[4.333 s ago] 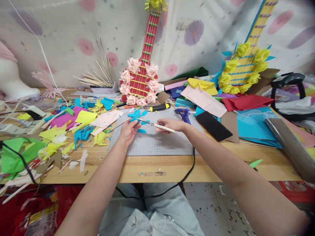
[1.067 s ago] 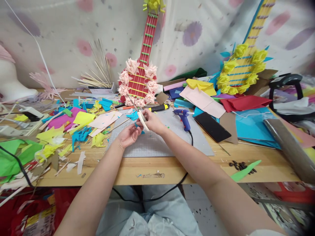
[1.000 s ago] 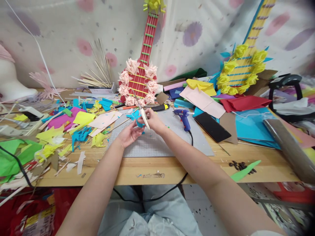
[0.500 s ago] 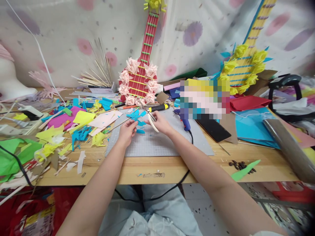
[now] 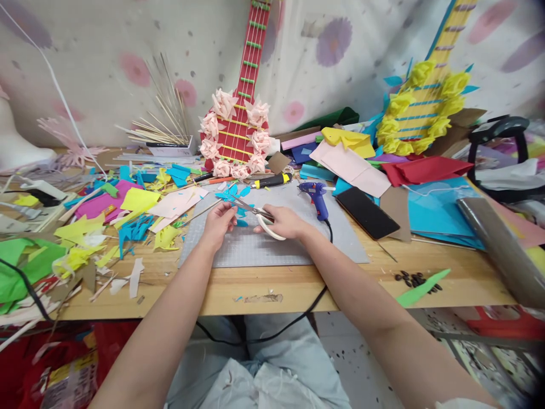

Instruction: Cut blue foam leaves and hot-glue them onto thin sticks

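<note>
My right hand (image 5: 284, 221) is closed around a pair of scissors (image 5: 269, 225) with white handles. Their metal blades point left, towards the fingertips of my left hand (image 5: 219, 221). That hand is pinched on a small piece of blue paper (image 5: 233, 200), most of it behind the fingers and blades. More blue leaf-shaped cuttings (image 5: 241, 223) lie on the grey cutting mat (image 5: 264, 255) beneath. Behind the hands is a black and yellow utility knife (image 5: 272, 180).
A red paper guitar (image 5: 236, 133) with pink flowers stands at the back, a yellow guitar (image 5: 421, 119) at the right. A blue glue gun (image 5: 317, 199) and a black phone (image 5: 367, 213) lie right of my hands. Paper scraps (image 5: 140, 199) cover the left side.
The scissors have swung from pointing up and away to pointing left at the blue paper. My right hand has shifted slightly right and down. The whole view has tilted a little.
</note>
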